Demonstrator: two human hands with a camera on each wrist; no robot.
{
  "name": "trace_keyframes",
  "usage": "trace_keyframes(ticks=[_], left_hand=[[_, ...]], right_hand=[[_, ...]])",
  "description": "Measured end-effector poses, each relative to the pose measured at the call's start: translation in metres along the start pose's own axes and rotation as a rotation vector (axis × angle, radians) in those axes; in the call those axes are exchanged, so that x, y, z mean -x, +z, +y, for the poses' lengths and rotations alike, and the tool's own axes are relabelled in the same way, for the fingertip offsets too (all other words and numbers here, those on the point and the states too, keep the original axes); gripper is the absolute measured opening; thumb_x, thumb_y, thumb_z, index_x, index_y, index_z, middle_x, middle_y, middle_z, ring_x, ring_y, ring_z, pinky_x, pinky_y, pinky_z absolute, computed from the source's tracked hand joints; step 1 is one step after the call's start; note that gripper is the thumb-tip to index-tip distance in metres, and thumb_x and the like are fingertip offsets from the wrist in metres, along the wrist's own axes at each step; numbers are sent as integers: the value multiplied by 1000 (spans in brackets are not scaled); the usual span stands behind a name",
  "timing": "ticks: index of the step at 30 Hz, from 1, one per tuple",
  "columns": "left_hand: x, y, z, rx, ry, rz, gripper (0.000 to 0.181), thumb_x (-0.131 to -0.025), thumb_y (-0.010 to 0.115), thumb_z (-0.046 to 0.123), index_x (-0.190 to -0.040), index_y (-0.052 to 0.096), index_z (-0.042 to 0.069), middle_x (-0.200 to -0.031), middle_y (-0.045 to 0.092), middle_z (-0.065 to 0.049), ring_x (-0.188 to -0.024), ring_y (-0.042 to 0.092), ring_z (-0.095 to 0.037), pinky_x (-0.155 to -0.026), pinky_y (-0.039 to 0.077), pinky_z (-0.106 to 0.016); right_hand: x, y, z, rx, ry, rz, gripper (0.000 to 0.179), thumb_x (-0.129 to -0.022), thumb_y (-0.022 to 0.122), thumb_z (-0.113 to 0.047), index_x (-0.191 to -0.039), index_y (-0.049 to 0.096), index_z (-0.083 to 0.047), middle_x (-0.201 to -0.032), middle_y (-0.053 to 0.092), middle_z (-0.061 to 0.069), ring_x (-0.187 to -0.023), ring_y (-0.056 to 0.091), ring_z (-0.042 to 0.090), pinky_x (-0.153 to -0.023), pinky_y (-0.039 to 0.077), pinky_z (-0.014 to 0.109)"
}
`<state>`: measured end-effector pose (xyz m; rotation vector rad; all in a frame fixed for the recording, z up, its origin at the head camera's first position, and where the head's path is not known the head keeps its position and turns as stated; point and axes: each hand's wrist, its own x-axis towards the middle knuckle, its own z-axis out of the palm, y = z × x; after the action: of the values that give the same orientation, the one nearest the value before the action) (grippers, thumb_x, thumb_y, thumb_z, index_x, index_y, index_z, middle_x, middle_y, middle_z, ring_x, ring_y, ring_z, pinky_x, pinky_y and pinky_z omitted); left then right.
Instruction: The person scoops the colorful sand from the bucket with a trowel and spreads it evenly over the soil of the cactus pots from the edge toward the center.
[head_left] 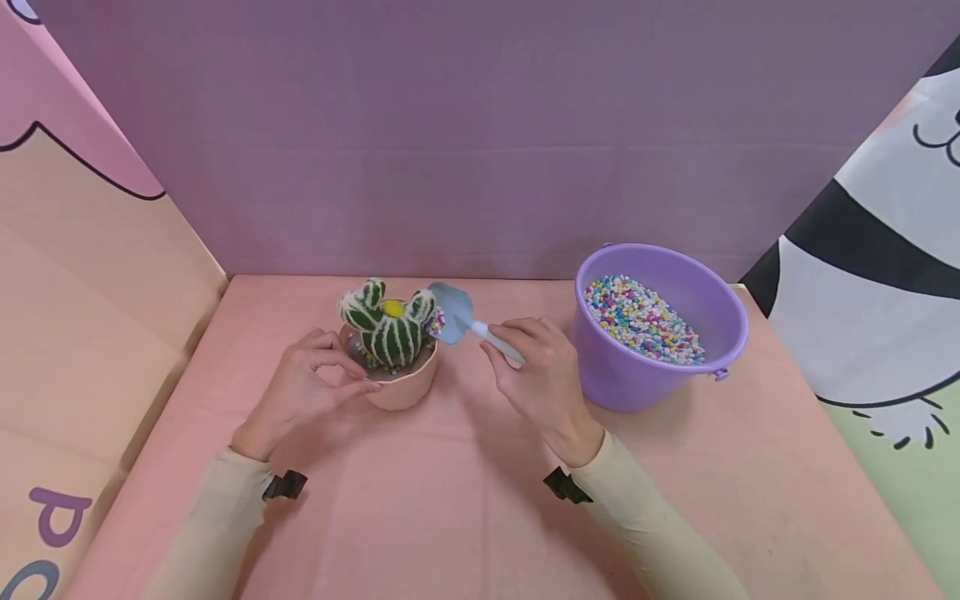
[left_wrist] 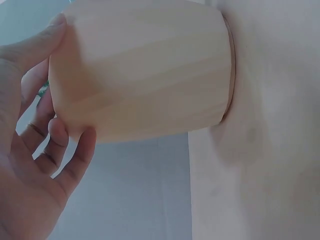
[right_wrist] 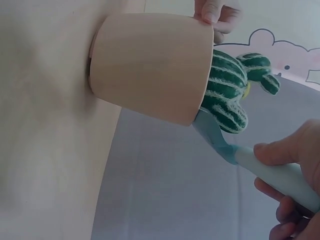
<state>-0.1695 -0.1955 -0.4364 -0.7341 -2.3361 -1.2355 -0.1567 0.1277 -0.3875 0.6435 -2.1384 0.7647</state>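
Note:
My left hand [head_left: 306,377] grips the rim of a peach flowerpot [head_left: 405,390], thumb at the near side, fingers around the left. A green cactus [head_left: 393,342] with white fuzzy ribs and a yellow flower stands in it, small pebbles around its base. In my right hand [head_left: 546,379] is the pale handle of a small blue trowel [head_left: 456,310]. Its blade carries some colourful pellets and tilts toward the pot. In the right wrist view the blade [right_wrist: 212,131] meets the pot's rim beside the cactus [right_wrist: 225,85].
A purple bucket [head_left: 626,379], partly filled with multicoloured pellets [head_left: 645,325], stands right of my right hand. Both stand on a pink-covered table [head_left: 450,517]. A purple panel [head_left: 480,150] rises behind, with printed panels at either side.

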Motion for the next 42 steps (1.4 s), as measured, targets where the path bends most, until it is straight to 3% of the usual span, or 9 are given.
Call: trace_keyframes(ticks=[5, 10, 14, 18, 23, 30, 35, 42], left_hand=[[2, -1, 1, -23, -37, -12, 22, -67, 102, 12, -77, 83, 19, -73, 65, 1, -80, 56, -21, -75, 44, -26], [3, -6, 0, -35, -82, -26, 23, -69, 101, 12, -82, 83, 20, -84, 69, 7, -89, 59, -12, -82, 46, -23], [3, -6, -2, -38, -66, -34, 20, -71, 99, 11, -79, 83, 20, -80, 69, 8, -87, 58, -8, -82, 47, -26], [3, -3, -2, -10, -52, -31, 19, -71, 99, 10, -76, 83, 19, -75, 68, 1, -82, 58, -17, -79, 46, -25], [4, 0, 0, -4, -86, -27, 20, -69, 101, 12, -74, 83, 19, -73, 68, -1, -81, 57, -24, -76, 44, -27], [4, 4, 5, -33, -90, -10, 21, -66, 102, 12, -74, 84, 16, -78, 73, 6, -84, 56, -11, -74, 46, -31], [4, 4, 7, -67, -79, -15, 20, -68, 102, 16, -77, 84, 18, -81, 74, 4, -83, 57, -12, -69, 47, -33], [5, -10, 4, -48, -88, -41, 21, -73, 99, 15, -84, 82, 22, -91, 71, 8, -93, 64, -9, -89, 49, -20]], right_hand=[[1, 2, 0, 0, -11, 11, 22, -82, 91, -7, -102, 84, -1, -92, 81, 11, -78, 71, 27, -70, 58, 37], [1, 3, -2, -3, -20, 29, 22, -81, 91, -6, -101, 85, -1, -93, 81, 12, -76, 69, 28, -68, 56, 36], [1, 3, -1, -8, -30, 32, 21, -82, 91, -5, -101, 84, -1, -94, 81, 11, -78, 70, 27, -71, 56, 36], [1, 3, -1, -13, -40, 28, 21, -82, 90, -4, -102, 84, -1, -95, 81, 11, -80, 70, 27, -72, 56, 35], [2, 4, -2, -19, -40, 32, 21, -81, 91, -3, -101, 84, 0, -94, 81, 12, -80, 70, 28, -72, 57, 36], [3, 5, -3, -24, -53, 41, 22, -80, 91, 0, -101, 84, 1, -94, 80, 12, -80, 69, 28, -70, 56, 36], [4, 5, -3, -20, -59, 43, 22, -80, 90, 0, -101, 84, 1, -94, 80, 12, -79, 68, 29, -69, 55, 35], [6, 5, -4, -11, -64, 56, 22, -80, 90, 1, -101, 84, 0, -95, 80, 12, -78, 66, 29, -68, 55, 35]])
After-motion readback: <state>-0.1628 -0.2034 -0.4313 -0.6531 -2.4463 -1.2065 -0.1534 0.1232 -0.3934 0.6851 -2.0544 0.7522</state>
